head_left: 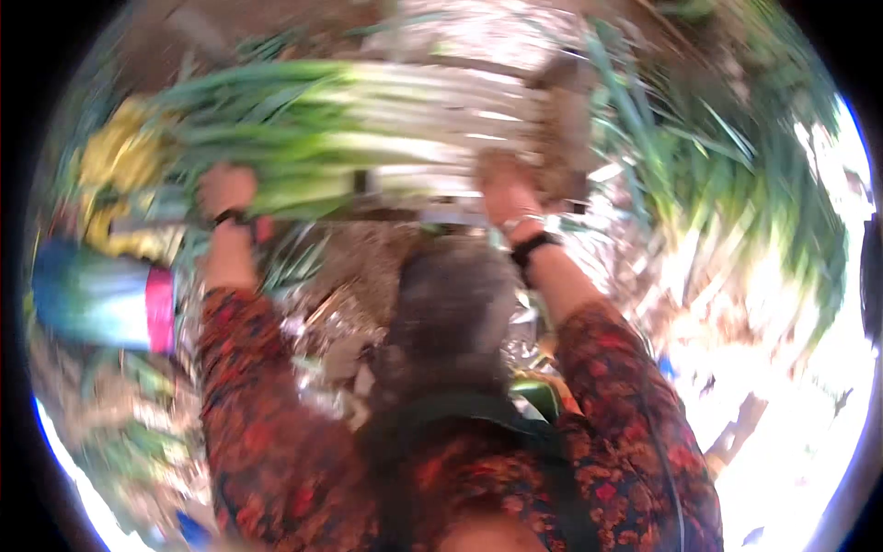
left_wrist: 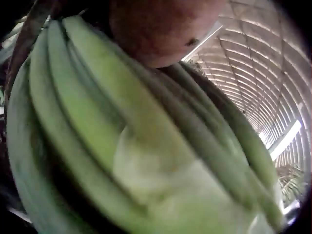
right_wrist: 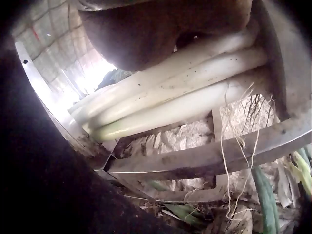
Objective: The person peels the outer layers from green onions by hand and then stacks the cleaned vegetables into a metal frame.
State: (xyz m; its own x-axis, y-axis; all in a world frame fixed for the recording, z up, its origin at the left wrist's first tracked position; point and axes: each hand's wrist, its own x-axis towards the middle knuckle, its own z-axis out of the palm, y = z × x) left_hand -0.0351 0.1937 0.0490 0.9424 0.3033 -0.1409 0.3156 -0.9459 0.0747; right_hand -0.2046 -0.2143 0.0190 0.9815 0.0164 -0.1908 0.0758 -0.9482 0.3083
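Note:
Several leeks (head_left: 395,138) lie side by side across a low frame (right_wrist: 185,165), green leaves to the left and white stems to the right. My left hand (head_left: 230,189) is at the near edge of the green leaves; its wrist wears a dark band. In the left wrist view, part of this hand (left_wrist: 165,34) lies over the green stalks (left_wrist: 87,107). My right hand (head_left: 508,189) is at the white stems near the root end. The right wrist view shows this hand (right_wrist: 146,36) over three white stems (right_wrist: 180,105), roots hanging beyond the frame. Motion blurs both hands' fingers.
More leeks (head_left: 736,202) are piled at the right. Yellow material (head_left: 120,156) lies at the far left, above a blue-and-white roll-shaped object with a pink end (head_left: 101,294). Loose leaves and scraps (head_left: 322,313) cover the ground below the frame.

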